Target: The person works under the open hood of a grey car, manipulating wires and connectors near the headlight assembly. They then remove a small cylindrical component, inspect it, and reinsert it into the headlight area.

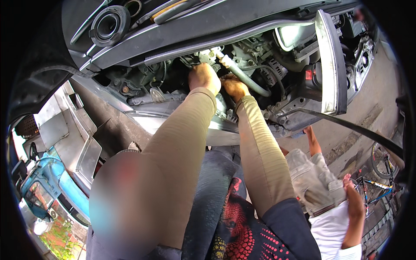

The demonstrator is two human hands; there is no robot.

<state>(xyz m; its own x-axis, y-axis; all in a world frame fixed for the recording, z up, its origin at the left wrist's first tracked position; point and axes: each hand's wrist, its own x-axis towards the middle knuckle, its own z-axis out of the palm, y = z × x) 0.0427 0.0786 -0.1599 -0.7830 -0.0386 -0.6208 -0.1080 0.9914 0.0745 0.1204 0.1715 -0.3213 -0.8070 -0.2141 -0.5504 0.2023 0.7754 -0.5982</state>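
Observation:
Both my hands are down in a car's engine bay, close together. My left hand (204,79) is closed in a fist just below a pale metal fitting (208,56); whatever its fingers hold is hidden. Beside it, slightly lower, my right hand (235,88) has its fingers curled inward, and what they grip is also out of sight. A grey hose (248,79) runs from near the fitting down to the right, passing just above my right hand. Dark engine parts surround both hands.
A long light-coloured panel (331,60) stands upright at the bay's right. On the black trim above lie a round black ring-shaped part (110,26) and tools. A person in a white shirt (333,229) is at lower right, near a bicycle (381,186). A blue vehicle (56,182) stands left.

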